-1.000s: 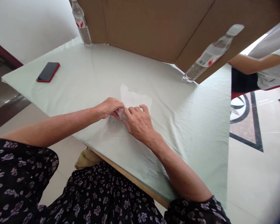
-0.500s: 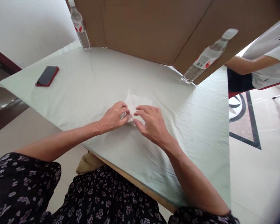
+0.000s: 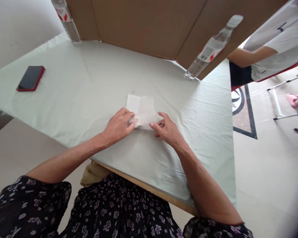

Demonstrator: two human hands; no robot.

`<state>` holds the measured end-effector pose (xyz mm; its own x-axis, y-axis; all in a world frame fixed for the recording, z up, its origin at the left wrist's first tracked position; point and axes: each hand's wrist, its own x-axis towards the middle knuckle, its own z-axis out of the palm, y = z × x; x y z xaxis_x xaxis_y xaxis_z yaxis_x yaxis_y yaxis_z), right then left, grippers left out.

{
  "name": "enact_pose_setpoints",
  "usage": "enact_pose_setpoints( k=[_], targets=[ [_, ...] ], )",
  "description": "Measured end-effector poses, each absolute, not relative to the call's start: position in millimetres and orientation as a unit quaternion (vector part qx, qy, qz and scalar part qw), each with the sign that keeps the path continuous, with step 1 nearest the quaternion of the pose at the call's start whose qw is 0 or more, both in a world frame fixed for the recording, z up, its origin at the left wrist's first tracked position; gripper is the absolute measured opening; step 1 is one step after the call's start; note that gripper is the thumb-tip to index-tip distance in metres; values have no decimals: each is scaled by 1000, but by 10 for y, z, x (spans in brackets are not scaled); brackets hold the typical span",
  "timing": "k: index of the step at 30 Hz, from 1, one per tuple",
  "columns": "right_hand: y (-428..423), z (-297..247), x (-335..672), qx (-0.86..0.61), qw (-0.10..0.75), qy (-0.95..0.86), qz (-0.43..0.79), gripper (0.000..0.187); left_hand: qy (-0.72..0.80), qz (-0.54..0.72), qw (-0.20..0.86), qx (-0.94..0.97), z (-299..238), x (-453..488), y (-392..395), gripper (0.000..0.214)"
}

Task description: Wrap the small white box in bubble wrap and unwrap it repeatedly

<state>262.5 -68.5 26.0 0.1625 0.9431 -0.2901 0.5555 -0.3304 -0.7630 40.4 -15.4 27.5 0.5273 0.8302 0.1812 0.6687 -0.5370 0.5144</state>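
Note:
A thin white sheet, like tissue, lies on the table in front of me, one part of it folded over and whiter. My left hand is closed at its near left side, thumb and fingers around a small crumpled packet with clear plastic and a hint of red marking. Most of that packet is covered by the fingers. At the sheet's near right corner is my right hand, thumb and index finger apart. Its thumb tip reaches the sheet's edge; whether it touches cannot be made out.
A pale green cloth covers the table. Behind stands a brown cardboard panel, with a water bottle at its left and another bottle at its right. A red-cased phone lies left. A person's arm shows at right.
My right hand has moved away to the right from the packet and my left hand. The sheet now lies flatter and more spread out. The whole view has shifted slightly.

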Motion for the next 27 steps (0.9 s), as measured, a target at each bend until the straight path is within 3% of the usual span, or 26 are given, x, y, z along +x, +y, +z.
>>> enact_pose_setpoints(
  k=[7,16,27],
  targets=[
    [-416,134,2507,-709,310,-528,350,92,417,233,164,863,194,386,-99,22],
    [-396,142,2331,-692,349,-583,245,76,424,187,168,870,271,395,-49,21],
    [-334,229,2157,-634,427,-509,397,80,418,124,212,875,372,451,-9,16]
  ],
)
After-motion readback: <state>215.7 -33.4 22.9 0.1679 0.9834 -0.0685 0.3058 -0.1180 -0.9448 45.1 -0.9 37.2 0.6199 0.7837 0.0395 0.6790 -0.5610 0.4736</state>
